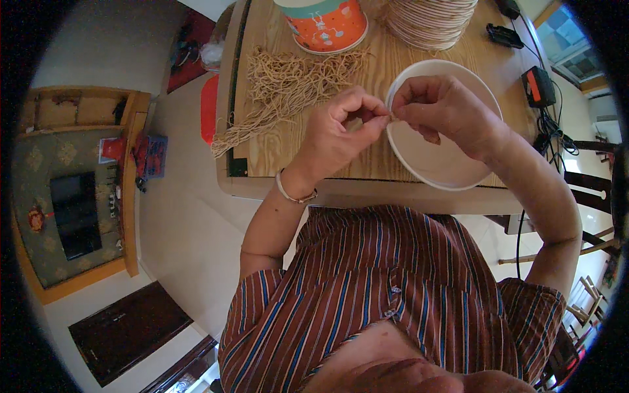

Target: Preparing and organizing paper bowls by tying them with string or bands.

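Observation:
My left hand (341,134) and my right hand (449,111) meet fingertip to fingertip above the table. Thumb and forefinger of each are pinched together; whatever lies between them is too small to make out. Below my right hand stands a round white tub (429,171), its rim partly hidden by that hand and forearm. To the left of my left hand, a loose bundle of tan cords (288,82) lies spread on the table, its thinner end trailing toward the near left corner.
Behind the cords stands an orange paper bucket (327,29) with a teal band. A coil of tan cord (432,23) sits at the far side of the wooden table (363,164). An orange-and-black device (538,87) and black cables (553,131) line the right edge.

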Tool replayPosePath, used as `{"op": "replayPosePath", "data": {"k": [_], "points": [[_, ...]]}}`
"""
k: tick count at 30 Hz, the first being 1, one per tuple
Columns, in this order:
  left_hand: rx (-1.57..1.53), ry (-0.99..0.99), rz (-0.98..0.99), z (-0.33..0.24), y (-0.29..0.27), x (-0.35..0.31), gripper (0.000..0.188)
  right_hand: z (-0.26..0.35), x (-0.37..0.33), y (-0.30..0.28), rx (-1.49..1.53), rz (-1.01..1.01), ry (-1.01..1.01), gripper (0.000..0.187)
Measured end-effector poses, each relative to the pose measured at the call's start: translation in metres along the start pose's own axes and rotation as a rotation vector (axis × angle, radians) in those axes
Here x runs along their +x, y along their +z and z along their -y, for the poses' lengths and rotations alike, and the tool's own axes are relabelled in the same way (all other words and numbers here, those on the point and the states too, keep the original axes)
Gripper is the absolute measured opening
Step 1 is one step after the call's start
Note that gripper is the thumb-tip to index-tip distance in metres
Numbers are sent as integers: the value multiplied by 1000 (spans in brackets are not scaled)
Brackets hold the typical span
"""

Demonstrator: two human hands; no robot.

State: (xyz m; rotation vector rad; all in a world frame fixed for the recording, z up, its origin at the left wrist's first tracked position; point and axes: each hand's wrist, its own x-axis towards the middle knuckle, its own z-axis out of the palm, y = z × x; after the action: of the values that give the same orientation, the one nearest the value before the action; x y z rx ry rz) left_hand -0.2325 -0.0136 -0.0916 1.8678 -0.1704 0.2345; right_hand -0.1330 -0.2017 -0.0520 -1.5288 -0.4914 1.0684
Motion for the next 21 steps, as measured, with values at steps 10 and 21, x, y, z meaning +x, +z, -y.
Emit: {"op": "replayPosePath", "data": {"k": [10,21], "points": [[-477,-266,38,7,1,-2,7,-9,-6,8,-450,-227,-372,7],[-631,-306,4,8,5,-2,8,-13,-17,18,-882,-319,-794,14]]}}
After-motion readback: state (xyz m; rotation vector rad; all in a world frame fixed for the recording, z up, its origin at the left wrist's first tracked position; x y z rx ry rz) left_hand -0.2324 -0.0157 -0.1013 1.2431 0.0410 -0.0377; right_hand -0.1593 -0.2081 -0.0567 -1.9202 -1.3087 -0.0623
